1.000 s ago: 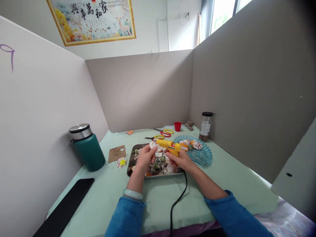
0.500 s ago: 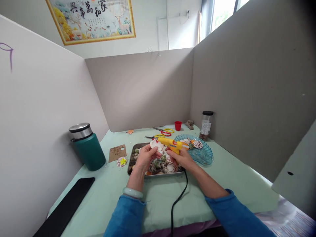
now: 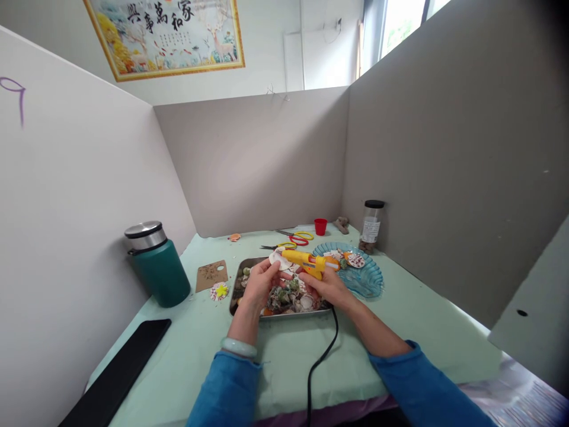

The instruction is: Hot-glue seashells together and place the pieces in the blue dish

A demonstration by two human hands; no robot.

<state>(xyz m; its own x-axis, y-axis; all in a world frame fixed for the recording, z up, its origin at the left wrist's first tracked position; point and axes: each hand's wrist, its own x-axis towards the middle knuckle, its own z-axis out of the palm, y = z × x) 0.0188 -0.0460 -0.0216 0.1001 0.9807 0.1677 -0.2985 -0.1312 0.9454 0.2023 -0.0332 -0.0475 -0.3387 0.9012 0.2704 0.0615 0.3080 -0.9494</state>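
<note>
Between the thumb and fingers of my left hand point(image 3: 263, 281) is a white seashell point(image 3: 276, 259), raised above the far side of a metal tray point(image 3: 291, 317). My right hand point(image 3: 325, 286) is wrapped round the handle of a yellow glue gun point(image 3: 306, 261). Its nozzle points left and lies at the shell; whether it touches cannot be made out. Under both hands the tray holds a heap of shells point(image 3: 287, 298) in several colours. A black cord point(image 3: 322, 356) runs from below my right hand to the table's front edge.
At the right stand a blue glass plate point(image 3: 367, 281) with shells and a clear jar point(image 3: 370, 228). Scissors point(image 3: 284, 245) and a red cup point(image 3: 320, 226) lie behind. Leftward are a brown card point(image 3: 207, 276), a shell with a yellow star point(image 3: 219, 291), a green bottle point(image 3: 162, 270) and a black strip point(image 3: 124, 367).
The glue gun and the shell have shifted slightly to the left together. Both hands keep their grip, and the other things on the table stay put.
</note>
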